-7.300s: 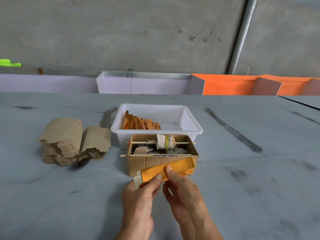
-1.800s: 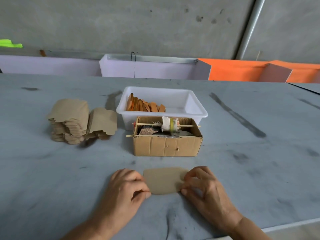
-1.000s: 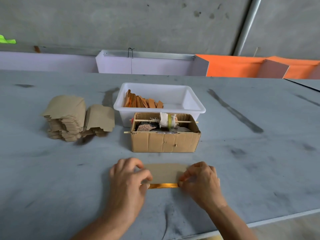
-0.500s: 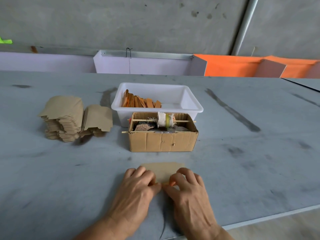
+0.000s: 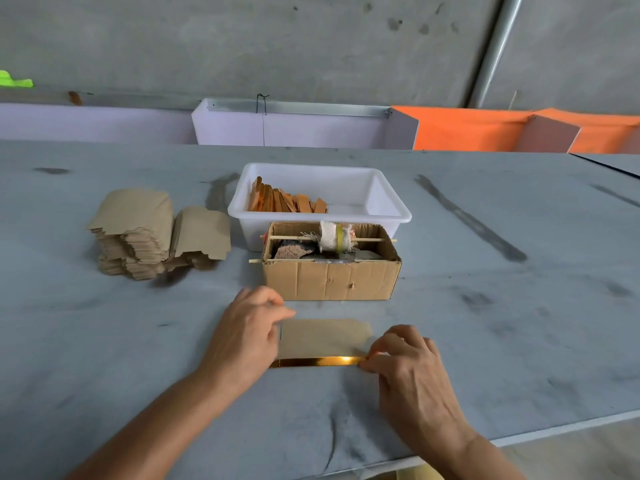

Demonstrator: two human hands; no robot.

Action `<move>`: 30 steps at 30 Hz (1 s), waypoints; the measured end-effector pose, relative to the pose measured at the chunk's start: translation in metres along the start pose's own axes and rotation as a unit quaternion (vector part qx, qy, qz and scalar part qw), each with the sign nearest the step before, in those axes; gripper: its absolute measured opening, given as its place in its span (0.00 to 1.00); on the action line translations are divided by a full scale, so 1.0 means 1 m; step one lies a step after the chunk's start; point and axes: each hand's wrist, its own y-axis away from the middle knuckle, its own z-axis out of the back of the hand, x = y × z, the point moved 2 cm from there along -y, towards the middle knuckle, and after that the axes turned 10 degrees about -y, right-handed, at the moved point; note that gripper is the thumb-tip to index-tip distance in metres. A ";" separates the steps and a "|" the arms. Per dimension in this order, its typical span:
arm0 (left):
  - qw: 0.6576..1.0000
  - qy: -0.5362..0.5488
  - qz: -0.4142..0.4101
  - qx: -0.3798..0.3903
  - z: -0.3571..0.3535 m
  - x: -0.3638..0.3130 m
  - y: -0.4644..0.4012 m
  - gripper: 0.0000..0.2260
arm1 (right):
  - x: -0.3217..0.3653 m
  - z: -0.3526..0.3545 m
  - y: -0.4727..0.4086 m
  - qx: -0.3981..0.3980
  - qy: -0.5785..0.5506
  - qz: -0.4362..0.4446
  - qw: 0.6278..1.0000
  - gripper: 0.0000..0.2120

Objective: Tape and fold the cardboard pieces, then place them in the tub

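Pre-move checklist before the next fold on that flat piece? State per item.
1. Flat tan cardboard piece lies flat on the grey table: ok.
2. Shiny gold strip exposed along its near edge: ok.
3. Left hand rests on the piece's left end: ok.
4. Right hand pinches the strip's right end: ok.
5. Tape already stuck on: cannot tell.
6. White plastic tub has free room right of the orange folded pieces: ok.

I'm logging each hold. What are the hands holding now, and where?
Both are on the cardboard piece lying on the table: left hand on its left end, right hand pinching its near right corner.
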 end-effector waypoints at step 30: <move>0.974 -0.026 0.053 0.219 -0.013 -0.007 -0.027 0.12 | -0.001 -0.035 -0.072 0.217 0.018 0.022 0.976 0.14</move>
